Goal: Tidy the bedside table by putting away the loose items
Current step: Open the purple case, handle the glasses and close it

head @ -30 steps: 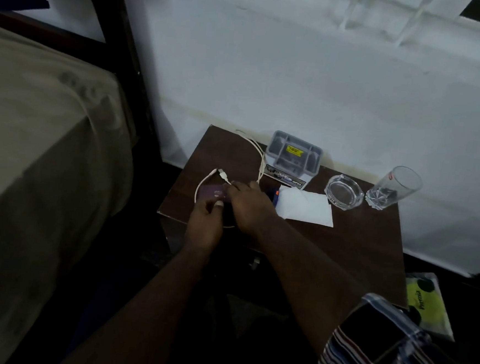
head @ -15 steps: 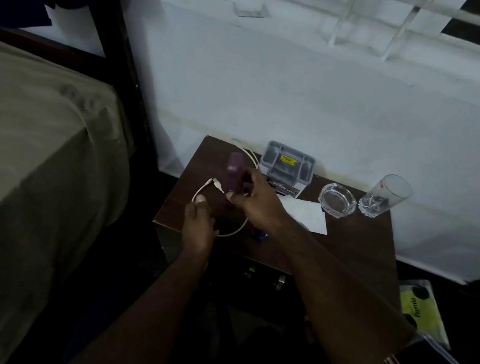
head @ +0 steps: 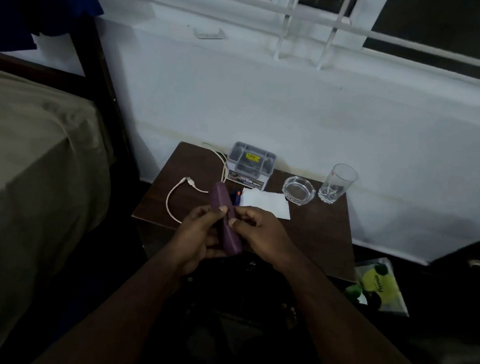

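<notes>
At the centre of the frame, above the front edge of the bedside table (head: pixel 309 239), I hold a purple case (head: pixel 226 218) in both hands, where a second ago it lay flat on the wood beside the cable. My left hand (head: pixel 197 236) is wrapped around its lower half, thumb pressed on top; my right hand (head: pixel 260 235) pinches its right edge with fingertips closed on it. Lifted clear of the table, the case is the first loose item on its way out, and I judge the next step is to find it a home, perhaps in the grey organiser (head: pixel 250 164) at the back edge, whose open compartments look mostly empty.

Left on the dark wooden top: a white charging cable (head: pixel 174 202) looping at centre left and trailing past the organiser toward the wall, a sheet of white paper (head: pixel 268 202) right of centre, a small blue-and-orange object (head: pixel 236 198) I cannot identify beside the paper, a glass ashtray (head: pixel 298 190) and an empty drinking glass (head: pixel 337 183) toward the right rear.

Room: dim, with a white wall and barred window across the top of the frame, a bed (head: pixel 33 171) in olive sheets at left, and a yellow-green packet (head: pixel 380 284) on the floor at lower right
</notes>
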Action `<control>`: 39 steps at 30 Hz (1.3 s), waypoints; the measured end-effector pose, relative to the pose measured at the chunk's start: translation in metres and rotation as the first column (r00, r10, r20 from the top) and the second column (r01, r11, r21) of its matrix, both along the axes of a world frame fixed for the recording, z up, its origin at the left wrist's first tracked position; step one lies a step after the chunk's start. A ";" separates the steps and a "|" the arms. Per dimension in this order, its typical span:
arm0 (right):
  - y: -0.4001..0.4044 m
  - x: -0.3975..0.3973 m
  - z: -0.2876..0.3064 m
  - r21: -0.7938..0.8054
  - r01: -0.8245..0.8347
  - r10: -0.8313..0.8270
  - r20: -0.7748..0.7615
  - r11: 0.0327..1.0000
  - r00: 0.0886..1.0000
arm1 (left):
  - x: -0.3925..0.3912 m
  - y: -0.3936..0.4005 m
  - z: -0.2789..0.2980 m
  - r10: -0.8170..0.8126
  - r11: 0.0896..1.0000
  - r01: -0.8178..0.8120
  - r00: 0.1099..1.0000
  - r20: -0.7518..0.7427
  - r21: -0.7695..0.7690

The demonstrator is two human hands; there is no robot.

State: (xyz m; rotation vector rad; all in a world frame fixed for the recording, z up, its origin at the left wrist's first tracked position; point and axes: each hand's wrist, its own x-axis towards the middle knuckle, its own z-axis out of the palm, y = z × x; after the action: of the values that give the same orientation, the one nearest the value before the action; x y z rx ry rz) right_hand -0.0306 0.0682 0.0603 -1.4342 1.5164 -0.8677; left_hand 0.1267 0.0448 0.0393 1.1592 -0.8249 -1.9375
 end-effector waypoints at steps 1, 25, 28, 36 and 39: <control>0.005 -0.003 0.001 -0.002 -0.005 0.005 -0.001 1.000 1.000 | -0.002 0.004 0.001 0.002 1.000 -0.002 1.000 -0.007 0.009; 0.015 0.009 0.020 -0.162 -0.175 0.024 -0.663 0.971 0.748 | -0.016 0.018 -0.017 0.130 0.991 -0.130 0.988 0.084 -0.007; 0.012 0.012 0.021 -0.168 -0.178 0.016 -0.683 0.970 0.730 | -0.016 0.015 -0.016 0.140 0.990 -0.139 0.988 0.073 -0.007; 0.003 0.010 0.026 -0.116 -0.187 0.066 -0.658 0.975 0.750 | -0.014 0.013 -0.013 0.142 0.990 -0.142 0.990 -0.006 -0.010; 0.000 0.013 0.029 -0.086 -0.237 0.110 -0.701 0.968 0.705 | -0.015 0.015 -0.013 0.166 0.986 -0.166 0.986 -0.002 -0.019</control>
State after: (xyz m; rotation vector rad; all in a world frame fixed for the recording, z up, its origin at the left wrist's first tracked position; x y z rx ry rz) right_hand -0.0181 0.0685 0.0890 -2.1558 1.8190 -0.3355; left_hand 0.1119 0.0594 0.0265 1.1772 -0.7215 -1.7902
